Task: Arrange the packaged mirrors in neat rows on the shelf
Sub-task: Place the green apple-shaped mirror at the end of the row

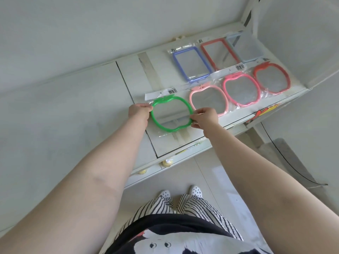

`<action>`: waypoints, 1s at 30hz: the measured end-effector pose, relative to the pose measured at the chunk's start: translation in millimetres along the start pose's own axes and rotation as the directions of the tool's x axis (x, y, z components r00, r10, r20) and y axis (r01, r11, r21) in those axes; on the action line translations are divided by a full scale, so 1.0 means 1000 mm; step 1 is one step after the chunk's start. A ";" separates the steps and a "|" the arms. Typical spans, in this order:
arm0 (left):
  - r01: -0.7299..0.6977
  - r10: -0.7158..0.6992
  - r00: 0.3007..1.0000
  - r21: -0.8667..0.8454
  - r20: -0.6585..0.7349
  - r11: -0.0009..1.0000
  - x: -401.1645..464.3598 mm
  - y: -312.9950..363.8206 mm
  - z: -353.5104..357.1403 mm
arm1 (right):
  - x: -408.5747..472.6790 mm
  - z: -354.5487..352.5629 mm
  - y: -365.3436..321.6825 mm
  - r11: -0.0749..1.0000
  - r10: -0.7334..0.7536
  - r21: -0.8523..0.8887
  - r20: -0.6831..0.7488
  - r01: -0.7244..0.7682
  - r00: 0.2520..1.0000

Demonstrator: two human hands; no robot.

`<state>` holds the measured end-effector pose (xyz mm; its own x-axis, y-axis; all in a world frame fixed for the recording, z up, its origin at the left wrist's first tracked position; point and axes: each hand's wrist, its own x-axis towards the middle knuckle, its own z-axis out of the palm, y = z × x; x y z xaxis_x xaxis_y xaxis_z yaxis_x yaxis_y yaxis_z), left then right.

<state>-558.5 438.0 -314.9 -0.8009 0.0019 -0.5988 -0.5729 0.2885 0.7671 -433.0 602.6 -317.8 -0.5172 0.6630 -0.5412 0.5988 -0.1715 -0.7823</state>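
Observation:
A green apple-shaped packaged mirror (pixel 171 114) lies at the left end of the front row on the white shelf (pixel 132 74). My left hand (pixel 139 113) grips its left rim and my right hand (pixel 204 118) pinches its right rim. To its right in the same row lie a pale pink apple mirror (pixel 209 99), a deeper pink apple mirror (pixel 241 89) and a red apple mirror (pixel 271 77). Behind them lie a blue rectangular mirror (pixel 190 64), a red rectangular mirror (pixel 219 53) and a light blue rectangular mirror (pixel 244 47).
The shelf's front edge (pixel 238 123) carries a colourful sticker. A lower shelf holds small yellow bottles (pixel 167 163). A white wall runs along the left and back. A dark cable (pixel 286 158) hangs down on the right over the tiled floor.

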 end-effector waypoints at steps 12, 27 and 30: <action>0.022 -0.020 0.997 0.021 -0.068 1.000 0.017 -0.012 0.010 | 0.003 0.002 0.008 0.960 -0.123 -0.258 -0.046 0.107 0.991; -0.271 0.467 0.862 0.599 -0.198 0.754 -0.004 -0.009 0.011 | -0.002 -0.012 0.005 0.676 -0.368 -0.719 -0.140 0.161 0.919; -0.463 0.623 0.782 0.694 0.026 0.552 -0.023 -0.008 0.035 | 0.006 -0.018 0.007 0.689 -0.427 -0.698 -0.174 0.194 0.887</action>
<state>-529.9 468.8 -314.9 -0.9785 0.2060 0.0035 0.1751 0.8226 0.5409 -421.2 618.5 -321.0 -0.6083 0.7882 -0.0928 0.7389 0.5198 -0.4288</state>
